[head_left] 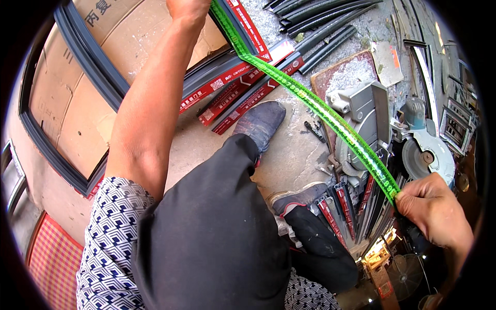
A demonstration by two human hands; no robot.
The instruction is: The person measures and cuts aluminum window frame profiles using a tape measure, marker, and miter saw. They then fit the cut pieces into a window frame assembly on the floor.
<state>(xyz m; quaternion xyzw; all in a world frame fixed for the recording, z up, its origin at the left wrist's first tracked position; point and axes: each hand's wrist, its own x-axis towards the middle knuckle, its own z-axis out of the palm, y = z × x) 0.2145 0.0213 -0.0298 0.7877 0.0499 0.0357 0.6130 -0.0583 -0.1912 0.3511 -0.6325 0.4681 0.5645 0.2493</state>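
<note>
hands (188, 8) (433, 206): 2 | tape measure (337, 125): 1 | shoes (262, 124) (305, 198): 2 | saw (436, 155): 1 | fan (405, 275): perhaps 1

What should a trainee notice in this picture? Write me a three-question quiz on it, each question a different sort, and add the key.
1. Which hand pinches the green measuring tape at the right of the picture?
2. Where does the round saw blade show? (a) lower left (b) right (c) upper left
3. True or false: brown cardboard shows between the dark profiles at upper left.

Key: 1. The right hand; 2. b; 3. True.
</note>
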